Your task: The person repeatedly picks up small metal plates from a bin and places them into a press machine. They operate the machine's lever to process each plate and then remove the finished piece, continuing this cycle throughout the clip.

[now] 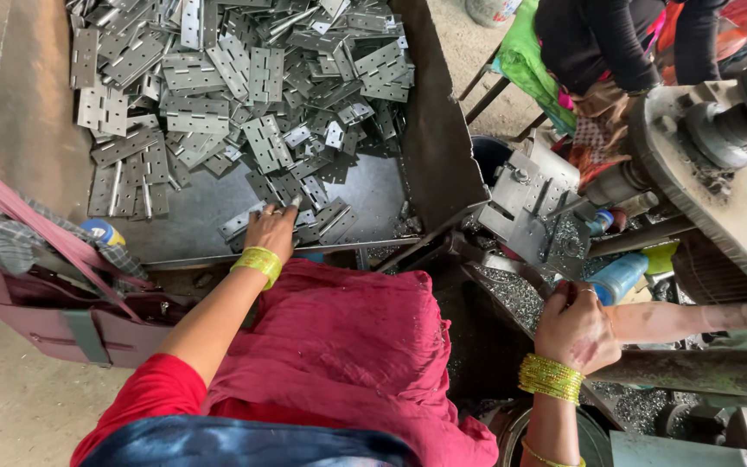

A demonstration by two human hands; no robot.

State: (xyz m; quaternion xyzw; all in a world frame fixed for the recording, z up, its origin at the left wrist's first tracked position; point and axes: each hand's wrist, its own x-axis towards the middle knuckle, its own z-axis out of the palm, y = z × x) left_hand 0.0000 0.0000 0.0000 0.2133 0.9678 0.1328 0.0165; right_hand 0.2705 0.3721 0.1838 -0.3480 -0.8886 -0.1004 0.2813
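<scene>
— What's off to the far left of you?

— A maroon bag (54,311) with a checked cloth on it, well left of my left hand (271,232). Just ahead of that hand is the metal tray (192,220) heaped with flat steel hinge plates (218,78).

— And the left hand itself?

— It reaches into the near edge of the tray, fingers closing on one hinge plate (257,212) at the fringe of the heap. I'd call it a pinch under way; whether the plate is lifted, I can't tell.

— The right?

— My right hand (574,327) is clenched around the worn lever handle (676,322) of the press (533,207), which sits just ahead of it, metal chips all about. A blue bottle (620,277) lies beside my knuckles. Another person in dark sleeves (607,39) sits beyond.

— So which step is this?

— Picking the next blank, I judge. The next move calls for carrying it across my red lap cloth (339,346) and seating it squarely in the press.
</scene>
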